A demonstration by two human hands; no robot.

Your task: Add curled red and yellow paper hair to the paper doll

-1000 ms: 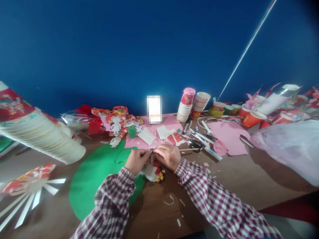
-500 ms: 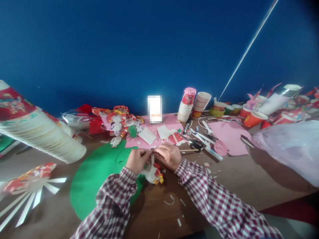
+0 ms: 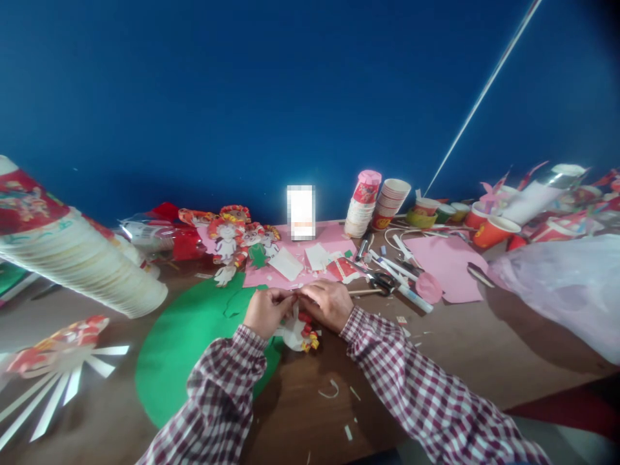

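Note:
Both hands meet at the middle of the table over a paper cutout (image 3: pixel 293 336), white with red and yellow trim along its right side. My left hand (image 3: pixel 265 311) is closed, its thumb and fingers pinching the cutout's upper part. Against its fingertips, my right hand (image 3: pixel 327 301) is also closed on the top of the cutout, fingers bent over. The exact pinch point is hidden by the fingers. Under my left forearm lies a round green sheet (image 3: pixel 179 361). Black-handled scissors (image 3: pixel 382 280) and a thin wooden stick (image 3: pixel 367 292) rest just beyond my right hand.
Stacked paper cups (image 3: pixel 106 271) lean at the left, near a cutout with white strips (image 3: pixel 62 387). Colourful figure cutouts (image 3: pixel 225 242) and pink paper (image 3: pixel 334 236) lie ahead. Markers (image 3: pixel 411 297), more cups (image 3: pixel 496 230) and a plastic bag (image 3: pixel 566 284) are at the right.
The cutout has shifted slightly upward and tilted a little between the fingers. Both hands have stayed nearly in place, still pinching it.

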